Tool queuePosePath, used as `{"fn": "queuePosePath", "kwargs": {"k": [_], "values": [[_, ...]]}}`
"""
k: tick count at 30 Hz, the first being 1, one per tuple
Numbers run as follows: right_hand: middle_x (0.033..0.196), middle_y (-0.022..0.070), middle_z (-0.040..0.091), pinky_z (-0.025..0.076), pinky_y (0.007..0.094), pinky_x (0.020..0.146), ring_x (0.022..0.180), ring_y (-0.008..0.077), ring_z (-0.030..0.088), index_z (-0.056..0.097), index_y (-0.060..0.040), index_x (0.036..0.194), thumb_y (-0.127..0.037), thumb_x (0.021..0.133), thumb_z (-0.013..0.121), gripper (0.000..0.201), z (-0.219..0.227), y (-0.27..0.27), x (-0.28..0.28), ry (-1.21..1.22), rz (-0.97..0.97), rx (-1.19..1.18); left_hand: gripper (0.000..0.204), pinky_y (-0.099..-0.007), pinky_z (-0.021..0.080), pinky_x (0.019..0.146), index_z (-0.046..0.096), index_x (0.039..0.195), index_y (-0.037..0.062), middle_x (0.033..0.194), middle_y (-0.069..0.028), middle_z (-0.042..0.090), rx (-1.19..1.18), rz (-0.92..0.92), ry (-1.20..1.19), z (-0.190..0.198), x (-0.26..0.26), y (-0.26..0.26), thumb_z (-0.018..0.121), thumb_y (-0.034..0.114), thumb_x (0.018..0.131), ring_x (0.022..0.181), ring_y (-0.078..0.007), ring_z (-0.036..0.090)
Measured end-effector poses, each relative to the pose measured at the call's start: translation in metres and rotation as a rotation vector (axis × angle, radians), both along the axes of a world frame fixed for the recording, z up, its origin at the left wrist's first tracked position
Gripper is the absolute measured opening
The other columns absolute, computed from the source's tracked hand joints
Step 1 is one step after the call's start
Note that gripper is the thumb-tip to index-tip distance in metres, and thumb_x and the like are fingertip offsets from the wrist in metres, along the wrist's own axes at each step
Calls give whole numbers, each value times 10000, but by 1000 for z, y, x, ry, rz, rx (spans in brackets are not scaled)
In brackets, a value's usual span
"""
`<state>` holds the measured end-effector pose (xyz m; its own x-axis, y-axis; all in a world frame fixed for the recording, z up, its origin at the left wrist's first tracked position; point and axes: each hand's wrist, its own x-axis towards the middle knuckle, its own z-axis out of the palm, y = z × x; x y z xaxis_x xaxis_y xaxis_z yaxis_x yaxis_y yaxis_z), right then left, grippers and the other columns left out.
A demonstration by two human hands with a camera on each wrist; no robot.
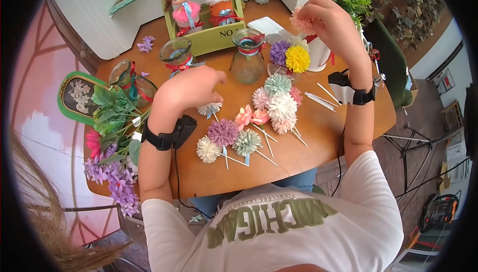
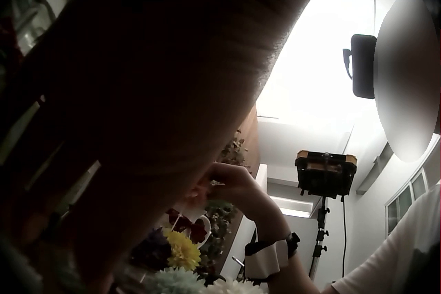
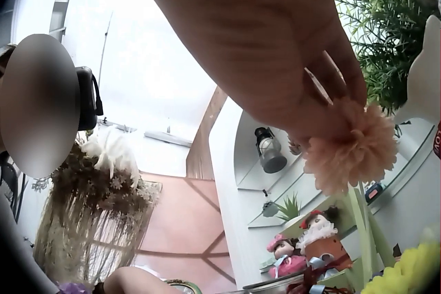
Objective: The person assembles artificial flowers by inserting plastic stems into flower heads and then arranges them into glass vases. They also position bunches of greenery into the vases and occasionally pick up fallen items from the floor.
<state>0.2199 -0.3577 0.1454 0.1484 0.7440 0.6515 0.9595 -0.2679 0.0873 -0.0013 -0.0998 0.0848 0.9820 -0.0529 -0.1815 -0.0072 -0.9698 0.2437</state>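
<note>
High at the back right of the table, my right hand (image 1: 328,25) pinches a peach artificial flower (image 1: 300,21). Its ruffled petals (image 3: 362,148) show large in the right wrist view, below the fingertips. Yellow (image 1: 297,59) and purple (image 1: 280,53) pompom flowers stand in a small glass just left of and below that hand. My left hand (image 1: 186,86) hovers over the left of the table, fingers relaxed and holding nothing. Below its fingertips lies a white and pale blue flower (image 1: 209,108) on a stick. In the left wrist view this hand is very dark.
Several stick flowers lie in front, including a mauve one (image 1: 222,131) and a white one (image 1: 282,106). Glass vases (image 1: 247,63) with ribbons stand behind, before a green box (image 1: 209,43) with two dolls. White sticks (image 1: 320,101) lie at right; a leafy bouquet (image 1: 112,112) at left.
</note>
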Motion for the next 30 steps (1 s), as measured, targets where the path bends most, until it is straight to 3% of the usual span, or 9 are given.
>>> {"fn": "queuePosePath", "kwargs": {"k": [5, 7, 12, 14, 18, 20, 24, 26, 30], "values": [[908, 86, 654, 532, 412, 785, 882, 327, 638, 709, -63, 923, -62, 814, 695, 110, -18, 11, 4, -4, 87, -72, 452, -425, 532, 855, 643, 1249, 10, 1024, -177, 691, -2, 34, -19, 1, 0, 1, 753, 207, 857, 967, -338, 661], [929, 90, 660, 533, 424, 794, 921, 334, 645, 693, -64, 966, -59, 812, 698, 154, -26, 16, 8, 77, 39, -197, 457, -426, 532, 856, 640, 1253, 11, 1021, -178, 690, -4, 38, -13, 2, 0, 0, 755, 213, 859, 966, -338, 661], [952, 128, 663, 530, 443, 838, 1001, 348, 655, 663, -69, 1092, -95, 844, 715, 255, -41, 20, 18, 189, 135, -282, 468, -426, 531, 855, 633, 1265, 14, 1015, -178, 687, -28, 24, -28, 6, -3, -2, 758, 223, 866, 960, -340, 660], [1086, 139, 666, 531, 440, 873, 1025, 349, 659, 653, -65, 1147, -176, 863, 741, 317, -37, 20, 18, 219, 57, -417, 486, -430, 531, 873, 622, 1277, 0, 1056, -194, 692, -20, 38, 2, 9, -3, -3, 755, 235, 874, 991, -356, 662], [1232, 147, 631, 530, 448, 901, 1047, 355, 661, 633, -68, 1213, -304, 859, 770, 447, -30, 20, -1, 325, -29, -303, 507, -439, 531, 892, 611, 1289, -14, 1107, -213, 693, -4, 24, 18, 7, -1, -2, 752, 251, 880, 1027, -373, 662], [1294, 164, 593, 532, 470, 908, 1053, 372, 665, 602, -61, 1264, -439, 824, 794, 611, -44, 23, 5, 7, 12, -138, 525, -446, 530, 905, 604, 1295, -24, 1139, -229, 690, 2, 22, 15, 9, -2, -4, 753, 266, 883, 1051, -382, 661], [1253, 179, 611, 539, 489, 890, 1080, 391, 656, 568, -78, 1307, -448, 762, 827, 708, -60, 24, -2, 152, -189, -270, 530, -444, 531, 898, 603, 1300, -18, 1128, -229, 689, -5, 19, 3, 10, -2, -4, 757, 273, 885, 1039, -380, 662], [1313, 172, 602, 517, 458, 969, 1172, 400, 612, 520, -101, 1383, -301, 755, 854, 739, -43, 30, -15, 377, -327, -572, 539, -443, 531, 893, 601, 1305, -13, 1122, -231, 688, -22, 51, 31, 15, -4, -7, 761, 285, 885, 1029, -378, 663], [1281, 158, 622, 518, 453, 974, 1168, 400, 614, 527, -131, 1367, -131, 697, 854, 745, -52, 34, 5, 440, -195, -617, 543, -443, 532, 887, 600, 1307, -10, 1117, -225, 690, 0, 35, 22, 11, -2, -5, 764, 290, 885, 1018, -377, 664]]}}
